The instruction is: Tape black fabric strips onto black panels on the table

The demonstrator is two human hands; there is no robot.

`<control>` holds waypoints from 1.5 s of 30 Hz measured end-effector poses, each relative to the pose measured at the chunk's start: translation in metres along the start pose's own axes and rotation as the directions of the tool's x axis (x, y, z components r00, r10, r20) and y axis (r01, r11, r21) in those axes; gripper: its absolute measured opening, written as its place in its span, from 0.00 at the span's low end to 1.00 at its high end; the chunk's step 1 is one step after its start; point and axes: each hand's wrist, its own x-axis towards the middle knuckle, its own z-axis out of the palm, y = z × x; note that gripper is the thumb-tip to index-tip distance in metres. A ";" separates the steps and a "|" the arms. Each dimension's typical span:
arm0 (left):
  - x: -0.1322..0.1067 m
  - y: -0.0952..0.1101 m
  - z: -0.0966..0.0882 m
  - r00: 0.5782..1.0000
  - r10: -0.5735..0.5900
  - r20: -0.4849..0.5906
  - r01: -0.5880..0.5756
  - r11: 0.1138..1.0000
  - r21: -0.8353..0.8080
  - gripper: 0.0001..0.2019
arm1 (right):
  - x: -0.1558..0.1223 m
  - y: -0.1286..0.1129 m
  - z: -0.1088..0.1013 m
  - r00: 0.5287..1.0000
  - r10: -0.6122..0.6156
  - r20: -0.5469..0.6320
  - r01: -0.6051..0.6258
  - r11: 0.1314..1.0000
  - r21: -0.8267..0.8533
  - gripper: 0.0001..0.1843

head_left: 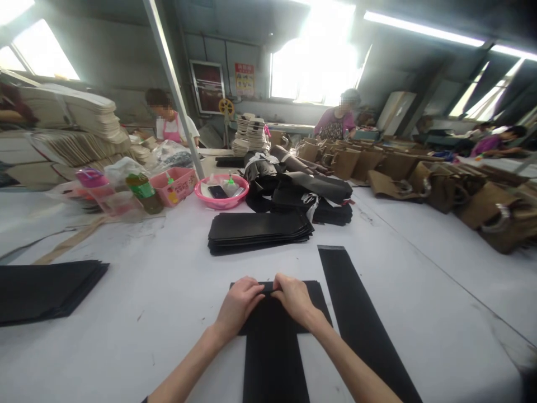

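A long black strip (274, 358) runs toward me across a wider black rectangular panel (315, 299) lying flat on the table. At the far edge, my left hand (238, 307) pinches the strip's end from the left side. My right hand (294, 301) grips the same end from the right, thumb and fingers closed on it. The two hands are a short gap apart, and the fingers partly hide the edge. Just right of the panel lies a second long black strip (358, 319) with a greyish far end.
Stacked black panels (258, 226) lie beyond my hands, and another black stack (46, 288) sits at left. Farther back are a pink basin (201, 196), a bottle (145, 193), bundled black pieces (310, 190) and rows of brown bags (390, 168). Several people work across the room.
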 end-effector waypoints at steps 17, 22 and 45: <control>-0.001 0.077 -0.077 0.995 0.102 -0.012 -0.100 0.943 -0.318 0.05 | -0.086 -0.024 -0.066 0.978 -0.195 -0.079 0.196 0.980 0.008 0.11; -0.005 0.088 -0.083 0.985 0.171 0.018 -0.157 0.937 -0.311 0.06 | -0.102 -0.017 -0.067 0.983 -0.176 -0.053 0.179 0.982 0.060 0.16; -0.013 0.077 -0.091 0.992 0.021 0.121 0.015 0.957 -0.289 0.06 | -0.074 -0.041 -0.053 0.933 -0.341 -0.114 0.355 0.926 0.132 0.10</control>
